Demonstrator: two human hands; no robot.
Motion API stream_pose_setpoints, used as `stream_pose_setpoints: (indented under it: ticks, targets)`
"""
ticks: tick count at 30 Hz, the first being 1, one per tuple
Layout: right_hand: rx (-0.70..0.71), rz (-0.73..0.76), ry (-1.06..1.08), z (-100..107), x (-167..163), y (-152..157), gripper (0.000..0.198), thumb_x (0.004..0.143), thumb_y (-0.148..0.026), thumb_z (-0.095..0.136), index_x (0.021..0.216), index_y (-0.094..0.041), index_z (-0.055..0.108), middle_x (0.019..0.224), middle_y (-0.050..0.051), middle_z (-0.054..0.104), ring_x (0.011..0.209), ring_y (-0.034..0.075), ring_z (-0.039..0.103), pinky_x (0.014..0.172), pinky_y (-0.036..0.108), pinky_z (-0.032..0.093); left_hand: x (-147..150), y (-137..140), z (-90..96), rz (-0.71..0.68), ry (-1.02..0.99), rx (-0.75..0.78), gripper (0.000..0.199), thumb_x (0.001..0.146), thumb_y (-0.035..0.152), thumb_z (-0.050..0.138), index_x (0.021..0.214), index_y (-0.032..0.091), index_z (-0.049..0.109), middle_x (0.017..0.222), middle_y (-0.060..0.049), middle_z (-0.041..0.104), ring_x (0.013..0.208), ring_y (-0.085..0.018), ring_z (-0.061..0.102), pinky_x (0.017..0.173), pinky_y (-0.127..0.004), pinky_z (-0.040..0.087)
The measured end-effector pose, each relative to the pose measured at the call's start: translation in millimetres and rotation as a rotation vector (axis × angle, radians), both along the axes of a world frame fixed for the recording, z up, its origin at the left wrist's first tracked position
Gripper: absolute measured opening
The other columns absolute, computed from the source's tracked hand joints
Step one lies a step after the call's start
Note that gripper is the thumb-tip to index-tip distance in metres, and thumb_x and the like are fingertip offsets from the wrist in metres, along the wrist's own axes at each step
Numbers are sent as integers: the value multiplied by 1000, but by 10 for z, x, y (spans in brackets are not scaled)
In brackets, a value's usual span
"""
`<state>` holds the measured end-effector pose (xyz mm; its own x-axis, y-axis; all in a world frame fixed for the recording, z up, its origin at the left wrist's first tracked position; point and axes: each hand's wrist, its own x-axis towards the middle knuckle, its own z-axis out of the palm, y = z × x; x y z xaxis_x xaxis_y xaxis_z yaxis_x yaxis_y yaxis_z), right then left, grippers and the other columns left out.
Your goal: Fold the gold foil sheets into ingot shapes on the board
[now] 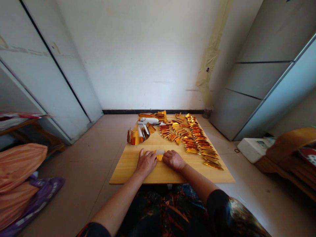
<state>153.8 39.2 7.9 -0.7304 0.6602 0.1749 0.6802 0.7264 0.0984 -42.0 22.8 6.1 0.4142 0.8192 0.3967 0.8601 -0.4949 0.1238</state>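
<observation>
A small sheet of gold foil paper (160,157), partly folded with its pale grey side showing along the top, lies on the wooden board between my hands. My left hand (147,162) presses its left end, fingers bent over the edge. On the opposite end, my right hand (174,160) is closed, its fingertips gripping the paper. Both palms face down, and the fingers' undersides are hidden. Beyond my left hand stands a curved stack of gold sheets (138,136). Many folded gold foil pieces (197,136) lie in overlapping rows on the right.
The wooden tabletop (123,172) is low and faces a white wall (148,65). A white object (149,120) lies among sheets at its back left. Orange and purple bags (22,168) are at left, a grey fridge (259,75) and white box (251,149) at right.
</observation>
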Motion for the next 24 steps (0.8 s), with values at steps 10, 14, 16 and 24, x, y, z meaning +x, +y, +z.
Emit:
stream_pose_setpoints:
  ticks: [10, 14, 16, 24]
  targets:
    - [-19, -52, 81, -6, 6, 40, 21, 93, -22, 45, 84, -18, 64, 85, 4, 63, 79, 15, 53, 71, 26, 37, 24, -22, -2, -3, 15, 27, 11, 85, 19, 51, 83, 22, 62, 99, -4, 68, 97, -21, 58, 105, -55, 22]
    - [23, -47, 172, 4, -23, -15, 17, 89, -31, 54, 97, -21, 64, 97, 5, 62, 85, 17, 53, 73, 27, 37, 18, -15, -14, -3, 28, 37, 16, 88, 19, 49, 82, 22, 63, 100, -4, 68, 97, -21, 59, 104, -54, 25]
    - [32, -73, 164, -10, -41, -21, 16, 90, -29, 52, 91, -22, 66, 94, 4, 62, 83, 16, 52, 72, 27, 36, 5, -10, -22, -12, 25, 39, 16, 88, 19, 49, 82, 23, 63, 101, -4, 69, 98, -20, 59, 104, -55, 25]
    - [3, -87, 211, -62, 48, 2, 20, 93, -26, 48, 85, -21, 66, 92, 3, 63, 84, 15, 49, 71, 27, 32, -85, 19, -87, -40, -13, 22, 20, 90, 22, 48, 93, 29, 66, 110, -1, 68, 109, -21, 56, 106, -56, 22]
